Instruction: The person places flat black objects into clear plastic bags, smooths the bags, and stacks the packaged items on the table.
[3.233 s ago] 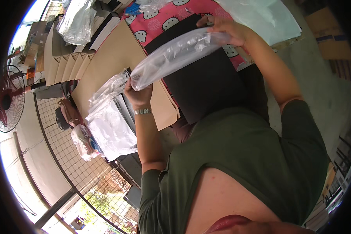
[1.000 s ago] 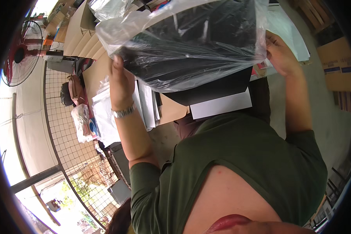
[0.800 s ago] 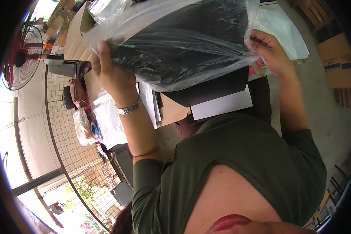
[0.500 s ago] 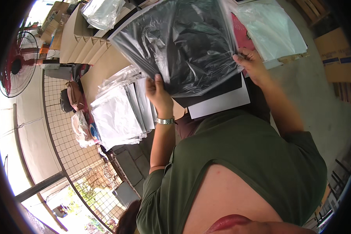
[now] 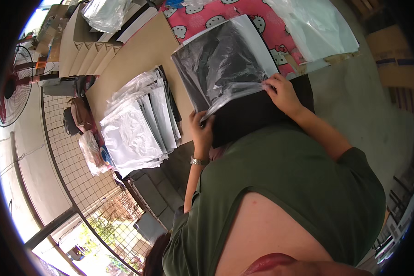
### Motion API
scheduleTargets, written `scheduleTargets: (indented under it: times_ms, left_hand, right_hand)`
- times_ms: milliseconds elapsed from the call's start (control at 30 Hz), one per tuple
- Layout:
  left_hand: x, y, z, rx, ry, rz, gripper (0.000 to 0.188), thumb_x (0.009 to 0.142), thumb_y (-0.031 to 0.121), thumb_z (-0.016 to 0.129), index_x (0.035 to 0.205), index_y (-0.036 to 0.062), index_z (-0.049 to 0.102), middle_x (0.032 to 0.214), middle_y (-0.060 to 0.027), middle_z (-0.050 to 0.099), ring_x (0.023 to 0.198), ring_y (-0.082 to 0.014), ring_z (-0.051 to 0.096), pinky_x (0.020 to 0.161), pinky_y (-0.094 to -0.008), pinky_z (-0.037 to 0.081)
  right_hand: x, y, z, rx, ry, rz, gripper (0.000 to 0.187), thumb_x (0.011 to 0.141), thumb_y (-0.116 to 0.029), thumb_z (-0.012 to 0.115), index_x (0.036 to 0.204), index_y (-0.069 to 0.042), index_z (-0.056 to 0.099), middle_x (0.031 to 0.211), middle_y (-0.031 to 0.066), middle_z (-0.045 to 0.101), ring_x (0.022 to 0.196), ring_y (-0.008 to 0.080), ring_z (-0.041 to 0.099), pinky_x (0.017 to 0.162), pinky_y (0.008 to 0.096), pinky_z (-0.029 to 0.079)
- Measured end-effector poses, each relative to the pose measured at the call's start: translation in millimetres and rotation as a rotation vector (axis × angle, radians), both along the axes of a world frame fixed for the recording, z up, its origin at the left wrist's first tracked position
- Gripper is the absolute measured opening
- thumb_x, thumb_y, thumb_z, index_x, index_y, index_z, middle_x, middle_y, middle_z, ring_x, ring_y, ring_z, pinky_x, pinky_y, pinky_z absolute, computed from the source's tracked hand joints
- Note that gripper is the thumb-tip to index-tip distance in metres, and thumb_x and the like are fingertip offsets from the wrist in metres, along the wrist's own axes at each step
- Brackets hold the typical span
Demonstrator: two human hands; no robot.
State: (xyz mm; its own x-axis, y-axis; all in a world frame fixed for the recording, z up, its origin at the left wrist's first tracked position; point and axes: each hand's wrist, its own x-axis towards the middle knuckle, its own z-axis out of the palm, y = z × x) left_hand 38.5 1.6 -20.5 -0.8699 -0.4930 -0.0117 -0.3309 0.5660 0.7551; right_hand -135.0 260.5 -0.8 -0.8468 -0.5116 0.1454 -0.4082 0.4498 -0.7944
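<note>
A clear plastic bag lies over the far part of a black flat sheet or board, with its near edge gathered across the board. At the left end of that edge, my left hand pinches the plastic between thumb and fingers. My right hand grips the opposite corner, the plastic bunched at its fingertips. The board's near part sticks out uncovered toward my body. Along the far right side shows a white sheet; whether it lies inside the bag or under it I cannot tell.
Left of my left hand sits a stack of plastic-wrapped sheets on a brown board. Beyond are folded cardboard pieces and a plastic bundle. Clear bags lie at far right on a pink patterned cloth. A red fan stands left.
The bag has come down from being held up and spread, and now lies over the board. Both hands moved nearer my body, still on its edge. The pink cloth behind is uncovered.
</note>
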Motion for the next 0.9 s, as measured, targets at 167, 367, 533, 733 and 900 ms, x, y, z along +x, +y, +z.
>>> scheduleTargets:
  times_ms: [167,367,533,733,900]
  left_hand:
    - [2.1,5.3,19.4,-0.117,0.173,0.296,0.011,0.079,-0.002,0.056,0.090,0.0007,0.057,0.071,-0.0135,0.058,0.058,-0.0231,0.056,0.059,-0.0299,0.045]
    - [89.9,23.0,12.5,-0.309,0.016,0.140,0.016,0.077,0.001,0.057,0.093,0.0043,0.056,0.071,-0.0141,0.058,0.059,-0.0263,0.059,0.054,-0.0334,0.046]
    - [137.0,47.4,-9.7,-0.494,0.184,-0.050,0.011,0.083,0.013,0.054,0.090,0.0049,0.057,0.071,-0.0099,0.056,0.055,-0.0237,0.055,0.053,-0.0312,0.046]
    - [60.8,4.4,15.8,0.723,0.102,0.447,0.021,0.090,0.023,0.051,0.094,0.0030,0.054,0.077,-0.0023,0.050,0.067,-0.0120,0.056,0.058,-0.0283,0.046]
    - [42.9,8.3,40.3,0.940,-0.070,0.391,0.017,0.090,0.018,0.055,0.099,0.0035,0.054,0.084,-0.0002,0.056,0.071,-0.0081,0.052,0.065,-0.0233,0.043]
  right_hand:
    - [-8.3,11.1,7.7,0.076,0.249,-0.021,0.010,0.077,-0.010,0.060,0.086,-0.006,0.058,0.078,0.0093,0.058,0.072,0.0312,0.058,0.063,0.0395,0.046]
    - [37.0,57.5,0.7,0.187,0.269,0.183,0.011,0.075,-0.009,0.062,0.084,-0.006,0.058,0.075,0.0088,0.058,0.066,0.0301,0.058,0.057,0.0368,0.046]
    - [49.9,57.7,4.4,-0.072,-0.095,0.127,0.009,0.077,-0.006,0.057,0.086,-0.002,0.055,0.076,0.0139,0.057,0.063,0.0308,0.057,0.056,0.0318,0.045]
    - [20.6,46.3,-21.3,-0.111,-0.498,0.164,0.021,0.083,-0.019,0.059,0.086,0.001,0.052,0.074,0.0142,0.056,0.061,0.0224,0.057,0.055,0.0326,0.043]
    - [12.6,13.4,30.5,0.200,-0.778,0.427,0.030,0.083,-0.027,0.062,0.088,0.001,0.052,0.070,0.0101,0.055,0.059,0.0182,0.053,0.059,0.0329,0.043]
